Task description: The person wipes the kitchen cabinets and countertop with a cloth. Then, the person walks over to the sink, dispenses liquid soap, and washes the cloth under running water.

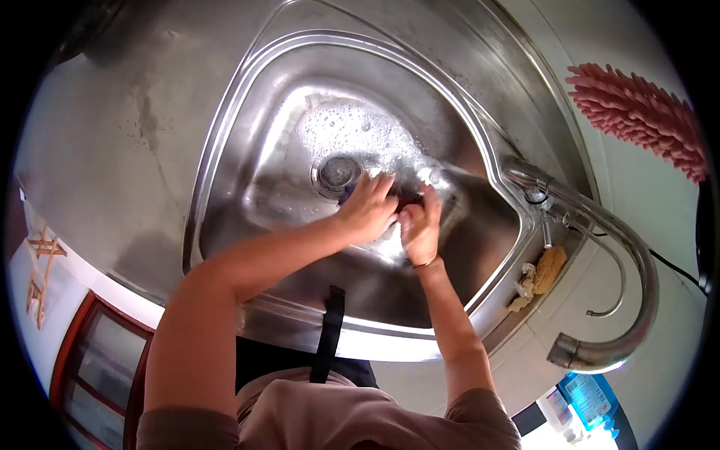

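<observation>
My left hand [367, 208] and my right hand [421, 229] are close together, low inside a steel sink [214, 169]. The fingers of my left hand curl downward, just right of the drain [339, 174]. A small dark purple bit shows beside them. My right hand is bent inward with its fingers partly closed, facing the left. Something dark lies between the two hands, but the fingers and glare hide what it is. White suds [352, 131] cover the sink floor above and around my hands.
A curved steel faucet [637, 262] rises at the right, its spout turned away from the basin. A yellow-brown sponge [550, 270] lies on the right ledge. A pink chenille duster [637, 116] is at the upper right. A blue-labelled bottle [587, 397] stands lower right.
</observation>
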{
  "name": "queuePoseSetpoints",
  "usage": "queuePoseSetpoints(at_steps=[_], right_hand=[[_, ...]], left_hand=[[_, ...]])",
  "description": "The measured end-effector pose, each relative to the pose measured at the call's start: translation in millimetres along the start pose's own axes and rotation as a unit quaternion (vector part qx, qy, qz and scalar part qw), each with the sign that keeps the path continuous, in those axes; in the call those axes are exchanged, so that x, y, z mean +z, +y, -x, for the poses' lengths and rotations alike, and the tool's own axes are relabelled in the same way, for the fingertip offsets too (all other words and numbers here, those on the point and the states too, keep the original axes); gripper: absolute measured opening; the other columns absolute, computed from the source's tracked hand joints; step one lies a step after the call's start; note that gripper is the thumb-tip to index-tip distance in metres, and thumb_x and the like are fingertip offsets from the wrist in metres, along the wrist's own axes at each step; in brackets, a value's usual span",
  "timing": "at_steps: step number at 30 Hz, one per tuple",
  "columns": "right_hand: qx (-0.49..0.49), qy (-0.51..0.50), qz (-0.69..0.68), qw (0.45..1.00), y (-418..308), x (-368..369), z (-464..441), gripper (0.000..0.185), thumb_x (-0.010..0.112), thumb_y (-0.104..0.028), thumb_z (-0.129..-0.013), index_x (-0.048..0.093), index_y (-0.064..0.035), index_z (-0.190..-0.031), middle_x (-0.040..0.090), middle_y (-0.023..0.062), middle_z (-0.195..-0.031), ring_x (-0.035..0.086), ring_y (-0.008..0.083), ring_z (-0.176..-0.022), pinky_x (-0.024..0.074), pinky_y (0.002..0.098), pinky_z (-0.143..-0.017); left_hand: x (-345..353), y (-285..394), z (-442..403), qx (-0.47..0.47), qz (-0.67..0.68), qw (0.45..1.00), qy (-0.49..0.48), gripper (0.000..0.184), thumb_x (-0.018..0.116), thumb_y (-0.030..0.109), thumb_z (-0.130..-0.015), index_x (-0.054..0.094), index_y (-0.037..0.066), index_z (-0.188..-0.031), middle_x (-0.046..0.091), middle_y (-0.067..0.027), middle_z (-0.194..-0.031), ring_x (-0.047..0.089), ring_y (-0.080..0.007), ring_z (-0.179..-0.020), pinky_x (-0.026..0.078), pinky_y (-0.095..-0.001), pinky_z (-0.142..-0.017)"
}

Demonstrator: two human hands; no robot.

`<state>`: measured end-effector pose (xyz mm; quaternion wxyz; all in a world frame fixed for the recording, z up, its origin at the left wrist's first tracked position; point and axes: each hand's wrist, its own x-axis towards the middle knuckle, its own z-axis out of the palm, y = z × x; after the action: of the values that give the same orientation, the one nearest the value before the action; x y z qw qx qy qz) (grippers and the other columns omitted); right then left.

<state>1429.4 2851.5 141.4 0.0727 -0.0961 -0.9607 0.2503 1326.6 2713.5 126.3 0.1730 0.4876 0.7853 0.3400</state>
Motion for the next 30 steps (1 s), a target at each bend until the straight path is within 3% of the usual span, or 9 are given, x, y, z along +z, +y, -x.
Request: queuePoseSetpoints(at_steps=[3,6,11,13,18,22,25,27,30], right_hand=[[-0.034,-0.062,0.118,0.990,16,46,20,0.042,0.065,-0.021,-0.068,0.052,-0.0055,-0.105,0.050,0.0164,-0.112,0.046,0.0357,-0.103,0.0369,0.0499,-0.085],[0.011,0.005,0.137,0.990,34,59,-18,0.023,0.055,-0.023,-0.077,0.056,-0.0069,-0.094,0.059,0.0109,-0.087,0.056,0.0303,-0.078,0.0446,0.0454,-0.068],[0.255,-0.021,0.047,0.966,42,38,-56,0.022,0.050,-0.023,-0.085,0.059,-0.0037,-0.089,0.059,0.0168,-0.089,0.056,0.0346,-0.083,0.0449,0.0457,-0.075],[0.118,0.079,-0.064,0.988,30,19,-27,0.022,0.053,-0.022,-0.085,0.061,-0.0017,-0.088,0.056,0.0213,-0.099,0.052,0.0355,-0.097,0.0423,0.0433,-0.085],[0.002,-0.053,0.135,0.989,-6,37,25,0.019,0.062,-0.019,-0.073,0.060,-0.0067,-0.087,0.050,0.0158,-0.116,0.047,0.0357,-0.108,0.0377,0.0506,-0.088],[0.004,0.000,0.181,0.983,36,64,-20,0.019,0.056,-0.020,-0.069,0.056,-0.0070,-0.084,0.059,0.0133,-0.087,0.056,0.0314,-0.078,0.0441,0.0475,-0.069],[0.195,-0.067,0.136,0.969,36,43,-68,0.020,0.053,-0.020,-0.074,0.056,-0.0058,-0.088,0.060,0.0146,-0.072,0.057,0.0371,-0.062,0.0479,0.0462,-0.063],[0.233,-0.062,0.035,0.970,29,26,-65,0.021,0.055,-0.011,-0.072,0.057,-0.0040,-0.091,0.059,0.0213,-0.093,0.056,0.0373,-0.088,0.0458,0.0450,-0.076],[0.008,0.038,0.008,0.999,16,10,-21,0.022,0.060,-0.007,-0.069,0.061,-0.0031,-0.091,0.047,0.0252,-0.121,0.044,0.0407,-0.113,0.0380,0.0455,-0.093]], left_hand=[[43,-24,29,0.072,-0.056,0.996,-0.018,0.019,0.053,0.016,-0.078,0.058,0.000,-0.088,0.048,-0.0216,-0.115,0.047,-0.0335,-0.106,0.036,-0.0513,-0.089],[54,-45,-7,0.077,-0.063,0.994,0.053,0.023,0.054,0.013,-0.076,0.053,0.000,-0.095,0.057,-0.0185,-0.096,0.056,-0.0300,-0.089,0.045,-0.0429,-0.079],[24,-20,-77,-0.221,0.070,0.971,-0.062,0.026,0.053,0.017,-0.078,0.054,-0.001,-0.097,0.059,-0.0194,-0.086,0.057,-0.0311,-0.085,0.047,-0.0416,-0.072],[13,-11,-64,-0.237,0.042,0.971,-0.002,0.025,0.054,0.022,-0.079,0.060,-0.002,-0.084,0.059,-0.0212,-0.085,0.056,-0.0325,-0.086,0.042,-0.0462,-0.079],[29,-16,38,0.091,-0.156,0.983,-0.007,0.021,0.055,0.021,-0.078,0.062,0.005,-0.089,0.052,-0.0166,-0.101,0.047,-0.0297,-0.103,0.038,-0.0481,-0.087],[45,-39,-3,0.065,-0.135,0.987,-0.051,0.028,0.053,0.016,-0.074,0.059,0.004,-0.099,0.055,-0.0159,-0.099,0.054,-0.0303,-0.093,0.043,-0.0446,-0.085],[30,-35,-50,0.002,-0.088,0.992,-0.088,0.034,0.055,0.018,-0.075,0.057,0.003,-0.106,0.057,-0.0154,-0.096,0.056,-0.0331,-0.088,0.044,-0.0420,-0.083],[12,-23,-59,-0.179,0.080,0.979,-0.051,0.039,0.058,0.021,-0.076,0.054,0.001,-0.110,0.054,-0.0187,-0.103,0.052,-0.0355,-0.097,0.044,-0.0435,-0.085],[2,-19,-18,-0.024,-0.033,0.999,0.005,0.045,0.061,0.025,-0.077,0.051,0.001,-0.113,0.048,-0.0221,-0.114,0.046,-0.0367,-0.109,0.042,-0.0466,-0.086]])
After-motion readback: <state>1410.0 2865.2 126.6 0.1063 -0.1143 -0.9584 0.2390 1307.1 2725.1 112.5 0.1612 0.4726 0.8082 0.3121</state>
